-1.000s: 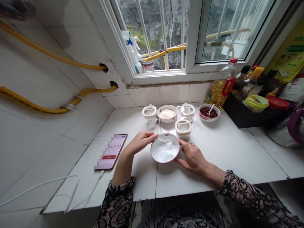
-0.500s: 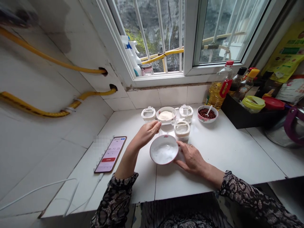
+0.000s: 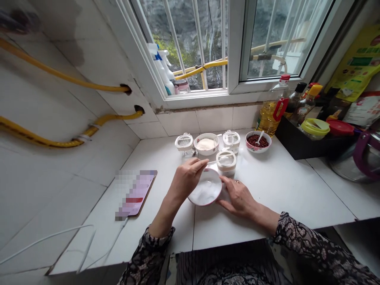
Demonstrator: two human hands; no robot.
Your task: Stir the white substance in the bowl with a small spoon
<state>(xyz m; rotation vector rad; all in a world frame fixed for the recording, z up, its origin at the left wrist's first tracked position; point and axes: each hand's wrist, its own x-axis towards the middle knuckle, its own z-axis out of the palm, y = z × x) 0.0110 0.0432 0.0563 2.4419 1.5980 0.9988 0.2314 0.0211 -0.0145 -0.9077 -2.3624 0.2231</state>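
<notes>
Head view: the left hand (image 3: 187, 180) and right hand (image 3: 239, 196) were apart, either side of a pink-rimmed white bowl (image 3: 204, 187) of white powder. The left fingers (image 3: 197, 166) pinched a small white spoon (image 3: 212, 162) over the bowl's far rim, and the right hand's thumb and fingers gripped the near right rim. Just past the hands stood a cream-lidded jar (image 3: 226, 163), touching-close to the spoon, and a bowl of flour (image 3: 206, 144) between two glass jars. Left of the left hand lay a blurred phone (image 3: 135, 194). The counter's front edge (image 3: 237, 235) ran below the wrists; a black tray (image 3: 299, 144) sat well right of the right hand.
</notes>
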